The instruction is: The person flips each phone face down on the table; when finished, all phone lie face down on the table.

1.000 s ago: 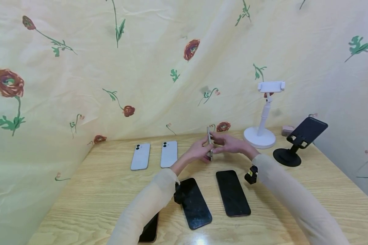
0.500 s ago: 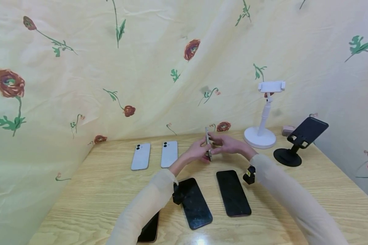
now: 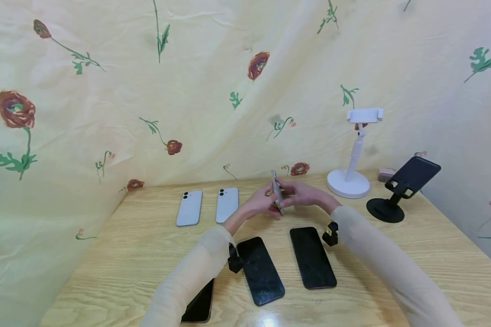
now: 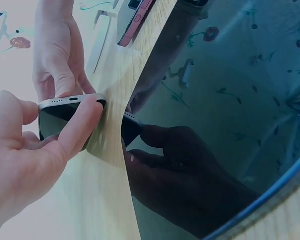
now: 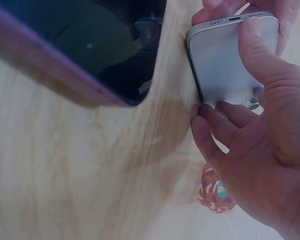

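White-backed and thin, the phone [image 3: 276, 192] stands on edge between both hands above the wooden table [image 3: 114, 254], its dark screen toward the left hand [image 3: 261, 203] and its pale back toward the right hand [image 3: 300, 194]. The left hand's fingers [image 4: 77, 130] are curled round the screen side with the thumb on the bottom edge by the charging port, and the right hand's thumb [image 5: 262, 55] presses the back while its fingers pinch the edge. Against the frames from a second and half a second ago, the phone now leans a little more to the left, its top edge tipped away from the right fingers; both hands grip it as before and sit in nearly the same spot. Just left of the left fingers lie two white phones [image 3: 207, 206] face down; nearer the person than the fingers lie dark phones [image 3: 286, 263] face up. Beyond the right fingers stand a white stand [image 3: 351, 175] and a black stand [image 3: 400, 190].
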Demonstrator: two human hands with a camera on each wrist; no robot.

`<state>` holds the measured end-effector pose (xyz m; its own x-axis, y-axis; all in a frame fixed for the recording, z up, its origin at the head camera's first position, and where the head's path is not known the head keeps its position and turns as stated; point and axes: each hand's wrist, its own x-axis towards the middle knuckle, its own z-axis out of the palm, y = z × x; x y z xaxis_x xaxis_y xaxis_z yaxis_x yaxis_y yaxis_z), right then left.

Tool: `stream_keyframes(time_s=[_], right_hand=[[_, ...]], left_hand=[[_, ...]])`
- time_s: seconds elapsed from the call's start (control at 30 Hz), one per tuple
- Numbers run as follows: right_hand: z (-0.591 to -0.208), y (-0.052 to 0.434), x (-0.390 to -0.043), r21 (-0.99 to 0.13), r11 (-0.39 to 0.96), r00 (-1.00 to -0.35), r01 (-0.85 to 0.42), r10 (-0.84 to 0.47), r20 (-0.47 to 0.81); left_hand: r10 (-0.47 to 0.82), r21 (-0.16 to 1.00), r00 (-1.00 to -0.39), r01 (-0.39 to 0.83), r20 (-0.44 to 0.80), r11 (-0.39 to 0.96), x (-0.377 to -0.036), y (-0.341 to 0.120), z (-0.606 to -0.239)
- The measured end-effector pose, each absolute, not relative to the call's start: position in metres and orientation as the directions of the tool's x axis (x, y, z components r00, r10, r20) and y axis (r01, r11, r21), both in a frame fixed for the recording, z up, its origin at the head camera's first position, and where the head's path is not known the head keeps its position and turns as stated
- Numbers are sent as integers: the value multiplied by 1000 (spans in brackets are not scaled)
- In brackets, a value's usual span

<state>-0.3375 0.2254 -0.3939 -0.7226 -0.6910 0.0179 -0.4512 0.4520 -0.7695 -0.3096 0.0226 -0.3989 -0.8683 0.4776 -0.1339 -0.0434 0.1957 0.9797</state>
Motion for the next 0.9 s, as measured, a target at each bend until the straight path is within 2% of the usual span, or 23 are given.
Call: stream_keyframes(time_s=[0.23, 0.4, 0.67, 0.9], right_hand=[[-398, 226, -338, -758, 452, -717, -471, -696, 31], [-400, 226, -338, -733, 506, -746, -454, -666, 2], [-401, 222, -336, -613, 633, -781, -473, -623, -40], [-400, 217, -332, -598, 674, -801, -434, -592, -85]], left_hand=[[474, 982, -867, -84, -155, 167, -309, 21, -398], [471, 983, -869, -79, -149, 165, -310, 18, -399], [478, 980, -870, -28, -120, 195, -311, 11, -403], [418, 956, -899, -5, -132, 292, -310, 9, -405]])
